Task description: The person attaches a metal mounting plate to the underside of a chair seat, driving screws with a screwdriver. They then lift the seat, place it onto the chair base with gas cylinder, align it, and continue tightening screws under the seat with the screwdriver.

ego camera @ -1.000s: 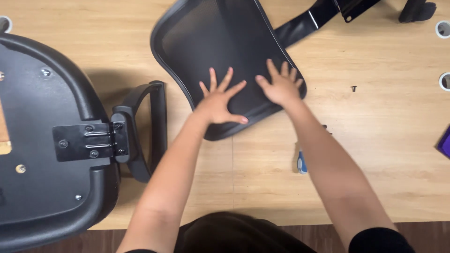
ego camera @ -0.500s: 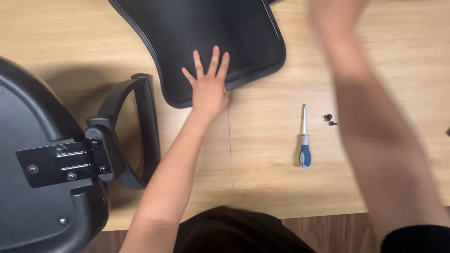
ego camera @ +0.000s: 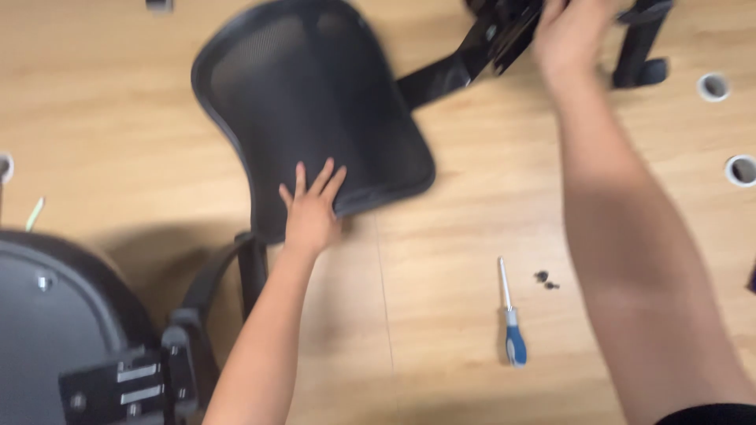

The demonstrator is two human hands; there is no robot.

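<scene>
1. My left hand lies flat, fingers spread and released, on the near edge of the mesh backrest, which lies flat on the wood surface; it presses, it grasps nothing.
2. My right hand reaches far right to the black bracket at the end of the backrest's arm. It touches the bracket, but blur and the picture edge hide the fingers, so I cannot tell whether it is clenched.
3. The backrest lies well apart from the seat, near left, whose armrest and mounting plate face up. I judge that joining them is left to do.
4. A screwdriver lies untouched near right, with small dark screws just beside its tip.
5. No containers show; two round holes sit far right.
</scene>
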